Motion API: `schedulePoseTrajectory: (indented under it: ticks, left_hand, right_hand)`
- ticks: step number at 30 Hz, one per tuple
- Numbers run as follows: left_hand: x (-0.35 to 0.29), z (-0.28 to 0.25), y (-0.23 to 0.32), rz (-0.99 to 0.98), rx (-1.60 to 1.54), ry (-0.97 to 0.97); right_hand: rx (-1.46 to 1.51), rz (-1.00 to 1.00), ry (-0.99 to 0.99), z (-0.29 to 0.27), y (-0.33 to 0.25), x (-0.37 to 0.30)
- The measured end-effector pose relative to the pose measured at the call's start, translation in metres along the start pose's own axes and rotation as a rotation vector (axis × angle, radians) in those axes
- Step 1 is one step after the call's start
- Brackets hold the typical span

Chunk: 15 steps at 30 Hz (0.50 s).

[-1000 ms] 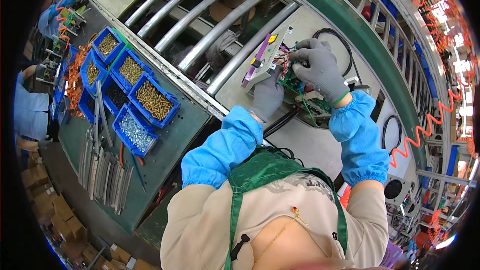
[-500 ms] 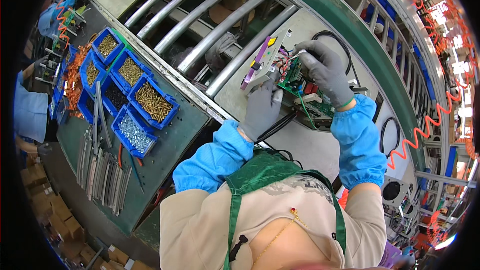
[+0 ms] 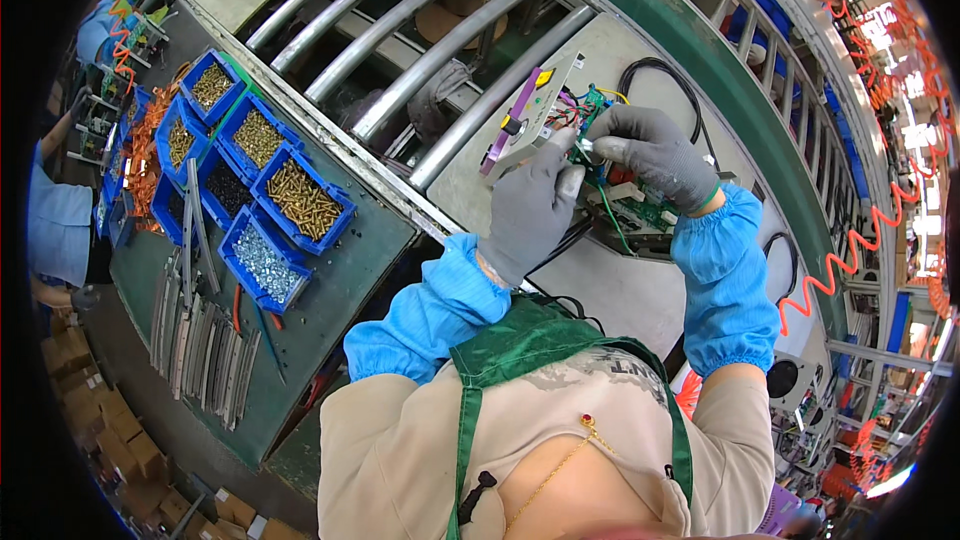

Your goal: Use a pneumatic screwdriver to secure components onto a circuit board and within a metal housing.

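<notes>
An electronic unit lies in front of me, with a metal front panel (image 3: 528, 128) edged in purple and a green circuit board (image 3: 655, 212) behind it. Thin coloured wires (image 3: 568, 112) run between panel and board. My right hand (image 3: 655, 155), in a grey glove, pinches a small white connector (image 3: 585, 144) above the board. Close beside it, my left hand (image 3: 530, 205), also gloved, has its thumb and fingers bent together at the wires; what lies between them is hidden. A green wire (image 3: 612, 215) hangs over the board's near side.
Blue bins (image 3: 303, 202) of screws and small metal parts stand on the green bench at left, near a stack of metal strips (image 3: 205, 365). Metal rollers (image 3: 440, 55) lie beyond. A black cable (image 3: 690, 90) curls behind the unit. A coiled red hose (image 3: 840, 265) hangs at right.
My right hand has come down and left, close to my left hand. My left hand has shifted slightly right, its fingers now at the wires. A yellow wire shows behind the right hand.
</notes>
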<state>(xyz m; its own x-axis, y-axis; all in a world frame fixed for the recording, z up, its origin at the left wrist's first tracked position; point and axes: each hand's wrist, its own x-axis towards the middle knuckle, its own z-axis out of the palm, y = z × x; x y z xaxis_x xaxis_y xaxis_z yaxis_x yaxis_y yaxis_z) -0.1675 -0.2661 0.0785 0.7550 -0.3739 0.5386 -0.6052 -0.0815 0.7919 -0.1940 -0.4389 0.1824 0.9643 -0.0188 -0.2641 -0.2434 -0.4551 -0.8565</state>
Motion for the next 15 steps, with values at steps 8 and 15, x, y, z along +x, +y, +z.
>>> schedulePoseTrajectory:
  ticks: [8,15]
  left_hand:
    - [0.012,0.005,-0.002,0.010,0.112,-0.043]
    - [0.010,0.004,0.001,-0.037,0.143,-0.061]
  right_hand:
    - [-0.064,-0.010,0.111,0.014,-0.001,-0.007]
    - [-0.521,-0.271,0.334,0.016,0.001,-0.004]
